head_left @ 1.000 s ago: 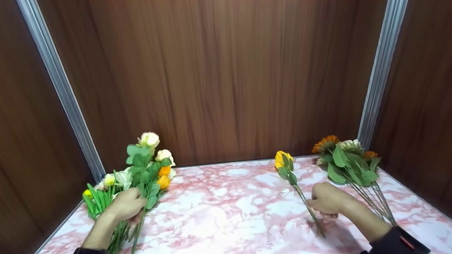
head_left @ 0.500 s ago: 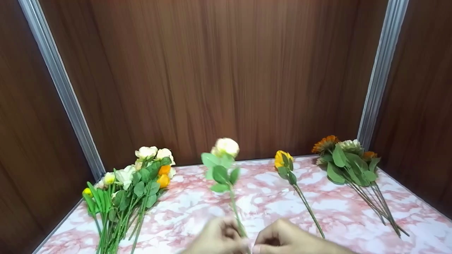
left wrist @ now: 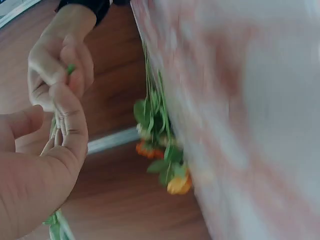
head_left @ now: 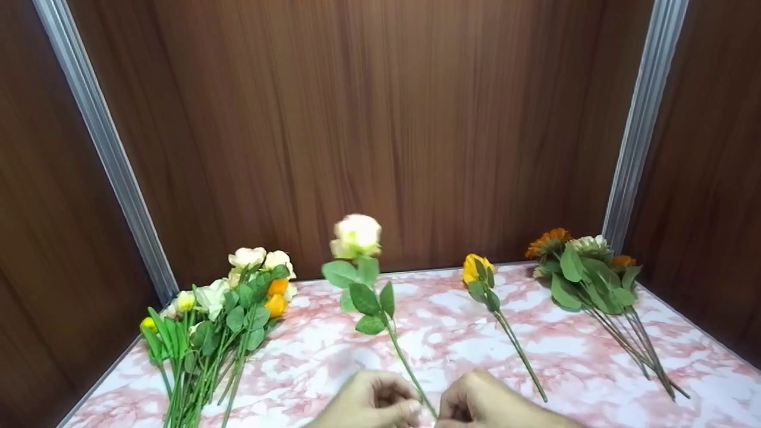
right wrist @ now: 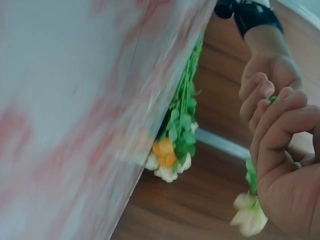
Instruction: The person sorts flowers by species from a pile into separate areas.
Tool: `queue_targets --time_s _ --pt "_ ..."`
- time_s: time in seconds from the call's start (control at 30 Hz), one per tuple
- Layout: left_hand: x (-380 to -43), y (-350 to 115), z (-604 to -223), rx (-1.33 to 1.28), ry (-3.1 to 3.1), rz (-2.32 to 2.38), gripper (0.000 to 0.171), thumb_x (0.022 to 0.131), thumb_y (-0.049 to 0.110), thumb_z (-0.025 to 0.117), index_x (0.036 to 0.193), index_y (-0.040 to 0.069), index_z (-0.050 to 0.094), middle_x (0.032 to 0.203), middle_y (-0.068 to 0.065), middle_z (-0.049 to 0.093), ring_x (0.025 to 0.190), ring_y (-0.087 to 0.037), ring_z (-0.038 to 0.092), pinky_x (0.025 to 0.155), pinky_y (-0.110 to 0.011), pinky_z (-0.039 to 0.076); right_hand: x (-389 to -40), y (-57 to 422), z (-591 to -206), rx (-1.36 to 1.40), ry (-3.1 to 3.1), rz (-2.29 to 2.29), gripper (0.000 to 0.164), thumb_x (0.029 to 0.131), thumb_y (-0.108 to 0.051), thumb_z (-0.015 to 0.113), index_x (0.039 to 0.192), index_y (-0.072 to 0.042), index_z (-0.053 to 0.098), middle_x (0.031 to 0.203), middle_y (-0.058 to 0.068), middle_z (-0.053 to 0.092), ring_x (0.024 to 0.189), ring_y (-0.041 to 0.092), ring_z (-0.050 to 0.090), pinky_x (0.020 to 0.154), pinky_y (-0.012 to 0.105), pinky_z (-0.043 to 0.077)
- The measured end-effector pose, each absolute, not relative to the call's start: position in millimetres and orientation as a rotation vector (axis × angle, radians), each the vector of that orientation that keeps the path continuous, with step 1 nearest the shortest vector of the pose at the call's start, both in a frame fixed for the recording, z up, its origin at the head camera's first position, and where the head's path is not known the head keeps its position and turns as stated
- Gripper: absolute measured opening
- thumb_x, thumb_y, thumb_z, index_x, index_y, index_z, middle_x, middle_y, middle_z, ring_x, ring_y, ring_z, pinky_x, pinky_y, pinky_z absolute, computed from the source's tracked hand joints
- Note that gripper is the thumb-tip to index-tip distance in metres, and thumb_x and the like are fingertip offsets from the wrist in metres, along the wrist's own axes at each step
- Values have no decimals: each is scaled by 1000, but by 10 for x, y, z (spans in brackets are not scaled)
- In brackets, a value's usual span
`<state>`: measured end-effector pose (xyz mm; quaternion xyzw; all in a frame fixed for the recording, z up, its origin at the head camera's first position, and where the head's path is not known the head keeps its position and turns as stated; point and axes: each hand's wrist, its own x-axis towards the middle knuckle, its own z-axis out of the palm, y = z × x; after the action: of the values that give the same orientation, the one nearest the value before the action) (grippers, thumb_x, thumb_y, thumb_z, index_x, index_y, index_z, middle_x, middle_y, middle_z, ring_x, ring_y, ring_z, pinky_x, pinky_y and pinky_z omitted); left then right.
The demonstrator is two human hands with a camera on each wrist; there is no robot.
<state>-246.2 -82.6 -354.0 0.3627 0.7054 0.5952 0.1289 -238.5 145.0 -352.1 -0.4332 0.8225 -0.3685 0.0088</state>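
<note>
**Cream rose held up by both hands**

Cream-white, that's our artificial rose with the green leafy stem (head_left: 357, 236), raised above the pink-and-white marbled tabletop (head_left: 452, 345) near its front edge. Our left hand (head_left: 371, 407) and right hand (head_left: 475, 407) sit almost touching, fingers of each pinching the low end of the stem. To do this well, we judge, keep both pinches light and close so the thin stem doesn't bend or spin. To the left lies the bunch of white, yellow and orange flowers (head_left: 226, 303); to the right the single yellow flower (head_left: 475, 268), then the cluster of orange and pale blooms with broad leaves (head_left: 582, 267).
</note>
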Motion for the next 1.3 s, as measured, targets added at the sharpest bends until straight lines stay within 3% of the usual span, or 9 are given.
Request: queue_targets --time_s 0.2,0.3,0.43,0.7,0.83,1.03,1.17,1.3 --pt "-2649 -1042 -3428 950 2196 1765 21 87 11 62 96 -9 61 78 -29 61 61 -11 63 59 -40 57 -2622 1655 -3574 -1140 3014 -849 12 77 -7 66 66 -10 67 53 -8 58 44 -8 44 39 11 42" --pt "-2778 -1199 -3370 814 2356 1752 18 87 13 62 96 -2 63 80 -16 64 63 -16 62 59 -35 57 -2769 1802 -3611 -1019 3209 -642 14 72 -2 63 60 -11 63 50 -7 53 42 -2 41 39 14 42" --pt "-2956 -1459 -3295 657 2606 1670 16 86 14 62 95 0 63 79 -11 63 63 -18 61 58 -29 56 -2934 1960 -3652 -884 3381 -397 18 64 1 59 55 -13 53 50 -3 49 45 7 44 43 23 45" --pt "-3246 -2028 -3227 261 3061 1390 10 85 14 62 88 5 64 70 -5 60 51 -16 55 44 -22 48 -3067 2137 -3675 -484 3226 -271 10 67 3 59 65 -5 53 59 5 51 54 16 53 47 30 46" --pt "-3352 -2267 -3258 114 3159 1281 11 85 19 62 86 8 63 67 -4 59 47 -15 54 41 -25 45 -3077 2162 -3701 -459 3144 -265 12 69 0 60 63 -8 52 56 3 51 47 14 53 41 28 44" --pt "-3431 -2533 -3317 84 3297 797 19 82 26 62 73 9 58 64 -1 54 58 -15 51 52 -28 40 -3073 2195 -3741 -560 3104 -257 25 68 -1 56 48 -12 48 33 -4 43 25 8 44 28 22 38" --pt "-3420 -2679 -3337 8 3223 400 25 81 27 64 80 2 60 77 -14 61 67 -22 55 54 -36 45 -3071 2198 -3737 -562 3109 -226 25 69 -3 58 48 -12 47 33 -4 42 25 9 43 28 22 38" --pt "-3418 -2758 -3415 -14 3095 234 26 77 23 67 86 0 59 82 -17 61 71 -25 56 57 -41 48 -3059 2189 -3726 -535 3107 -199 23 73 -11 66 58 -10 49 45 -2 48 36 11 49 39 27 45"
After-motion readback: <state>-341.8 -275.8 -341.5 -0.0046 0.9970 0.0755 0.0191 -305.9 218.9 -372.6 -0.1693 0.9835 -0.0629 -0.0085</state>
